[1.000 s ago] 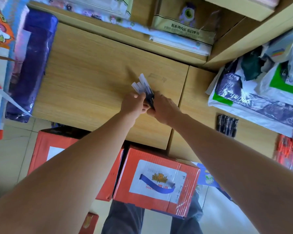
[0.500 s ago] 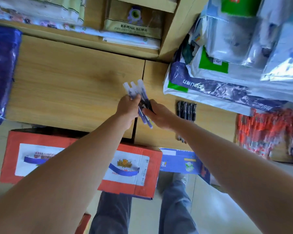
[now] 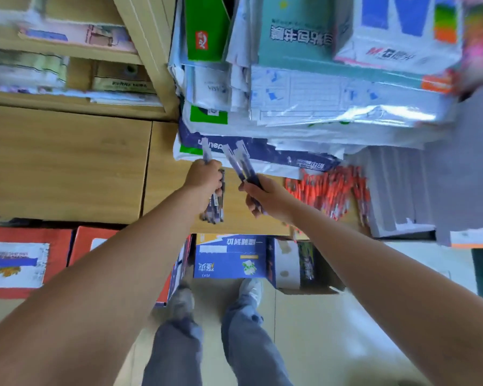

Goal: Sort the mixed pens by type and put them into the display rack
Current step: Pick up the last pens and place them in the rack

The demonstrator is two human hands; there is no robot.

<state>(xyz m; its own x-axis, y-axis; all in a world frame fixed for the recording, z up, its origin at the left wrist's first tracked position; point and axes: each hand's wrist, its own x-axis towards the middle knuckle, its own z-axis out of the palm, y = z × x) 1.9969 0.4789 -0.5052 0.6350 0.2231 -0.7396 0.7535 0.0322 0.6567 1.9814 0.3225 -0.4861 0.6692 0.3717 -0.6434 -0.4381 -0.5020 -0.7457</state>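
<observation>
Currently holding pens in both hands over the wooden counter [image 3: 67, 168]. Gripping a bundle of dark blue pens [image 3: 214, 208] in the left hand [image 3: 204, 181], fingers curled tight round the middle, ends poking out of the fist toward the counter's back and past its front edge. Clutching a smaller bunch of pale-capped pens [image 3: 249, 168] in the right hand [image 3: 267, 200], fingers wrapped round the lower barrels, caps fanned toward the counter's back. Hands near each other but apart, above the counter's right part. Lying on the counter's right end: a heap of orange pens [image 3: 329, 190]. Stacked at the counter's back right: wrapped paper packs [image 3: 332, 107]. Tucked below the counter's front edge: a blue carton [image 3: 229, 257] and red cartons [image 3: 17, 236]. Too blurred to count the pens in either fist.
</observation>
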